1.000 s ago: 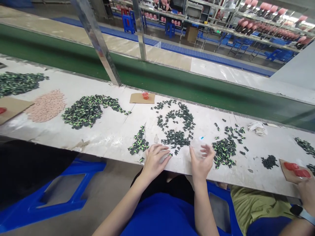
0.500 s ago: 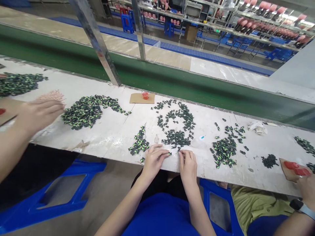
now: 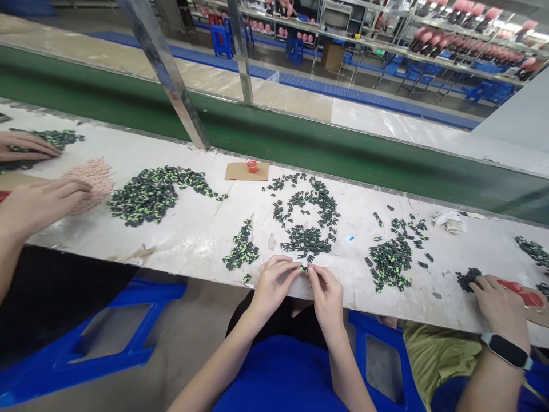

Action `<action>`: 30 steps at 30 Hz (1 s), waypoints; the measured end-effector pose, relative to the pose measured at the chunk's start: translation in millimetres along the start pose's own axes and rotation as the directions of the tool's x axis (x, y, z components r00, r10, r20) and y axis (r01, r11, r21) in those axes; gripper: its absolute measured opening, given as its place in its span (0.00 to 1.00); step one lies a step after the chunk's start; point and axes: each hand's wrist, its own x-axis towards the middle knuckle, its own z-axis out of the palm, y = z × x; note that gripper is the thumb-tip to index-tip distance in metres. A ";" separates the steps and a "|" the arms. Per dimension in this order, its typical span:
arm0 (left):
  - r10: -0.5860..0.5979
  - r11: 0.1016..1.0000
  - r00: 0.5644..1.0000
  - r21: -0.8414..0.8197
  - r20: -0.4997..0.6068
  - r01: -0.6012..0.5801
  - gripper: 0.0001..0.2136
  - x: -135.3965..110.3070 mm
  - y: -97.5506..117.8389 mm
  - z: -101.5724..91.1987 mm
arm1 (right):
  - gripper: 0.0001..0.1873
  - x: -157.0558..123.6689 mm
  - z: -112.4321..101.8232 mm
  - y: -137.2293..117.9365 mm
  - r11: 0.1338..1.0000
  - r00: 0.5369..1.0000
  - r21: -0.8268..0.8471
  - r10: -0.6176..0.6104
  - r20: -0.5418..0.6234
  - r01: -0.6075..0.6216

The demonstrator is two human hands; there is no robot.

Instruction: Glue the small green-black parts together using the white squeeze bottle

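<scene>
My left hand (image 3: 275, 282) pinches a small black-and-green piece (image 3: 302, 268) near the table's front edge. My right hand (image 3: 326, 286) meets it from the other side, thumb and finger closed at the same piece; whether they hold a separate dark part is too small to tell. Just beyond my fingertips lies a heap of small dark green pieces (image 3: 307, 240), with more scattered in a loose ring (image 3: 323, 200) behind it. A small pile of black-and-green pieces (image 3: 241, 249) sits left of my left hand.
A larger black-and-green pile (image 3: 146, 194) lies to the left, another (image 3: 391, 260) to the right. A red-filled cup (image 3: 252, 166) stands on cardboard (image 3: 235, 171) at the back. Co-workers' hands (image 3: 47, 206) (image 3: 501, 303) work at both sides. A metal post (image 3: 171, 80) rises behind the table.
My left hand has moved slightly right with the black-and-green piece, so my fingertips now meet. The right co-worker's hand has moved left to a small black pile; a left co-worker's hand has shifted left.
</scene>
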 end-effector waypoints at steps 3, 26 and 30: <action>0.007 1.000 1.000 -0.004 0.004 -0.007 0.07 0.0 2.4 0.9 | 0.11 0.3 -3.0 -0.1 0.999 0.999 -0.017 -0.039 0.020 0.039; 0.136 0.974 0.966 0.147 0.219 -0.170 0.10 10.3 15.6 -13.8 | 0.08 2.4 -24.0 -10.0 0.974 0.936 -0.141 -0.125 0.330 0.179; 0.147 0.968 0.949 0.157 0.278 -0.196 0.11 11.3 20.9 -16.2 | 0.05 -4.2 -18.5 -5.2 0.978 0.947 -0.108 -0.139 0.291 0.176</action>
